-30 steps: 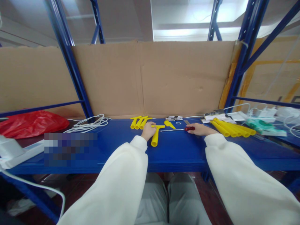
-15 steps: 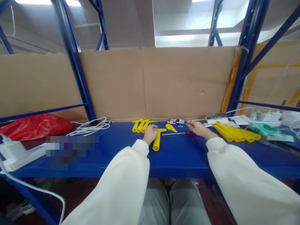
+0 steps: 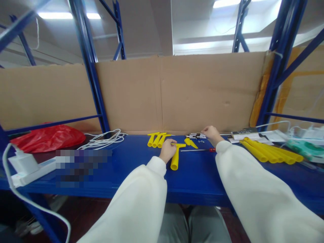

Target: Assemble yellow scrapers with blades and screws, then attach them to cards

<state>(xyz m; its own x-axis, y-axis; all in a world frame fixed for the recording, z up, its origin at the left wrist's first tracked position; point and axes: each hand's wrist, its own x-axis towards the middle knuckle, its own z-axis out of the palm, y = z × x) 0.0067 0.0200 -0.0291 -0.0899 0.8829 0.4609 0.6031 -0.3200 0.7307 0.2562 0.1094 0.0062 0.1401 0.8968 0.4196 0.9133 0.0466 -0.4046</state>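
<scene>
My left hand (image 3: 167, 151) is closed on the crossbar end of a yellow T-shaped plastic part (image 3: 174, 160), whose hollow tube end points toward me on the bench. Farther right, my right hand (image 3: 212, 133) reaches to the back of the bench, beside several black-and-white striped pieces (image 3: 196, 135). Its fingertips are drawn together; anything between them is too small to make out. In front of that hand lies a screwdriver (image 3: 212, 150) with a red handle and long shaft. Small flat yellow pieces (image 3: 191, 143) and tiny silvery bits (image 3: 201, 141) sit between the hands.
Several yellow T-shaped parts (image 3: 153, 139) lie at the back, left of centre. Yellow tubes (image 3: 269, 152) are piled at the right, near papers and a green-and-white packet (image 3: 307, 150). White cable (image 3: 108, 138), a red bag (image 3: 50, 136) and a power strip (image 3: 32, 173) occupy the left. Cardboard (image 3: 202, 94) closes the back.
My right hand has shifted from beside the screwdriver handle back toward the striped pieces. My left hand stays on the yellow T-shaped part. The whole view has shifted slightly.
</scene>
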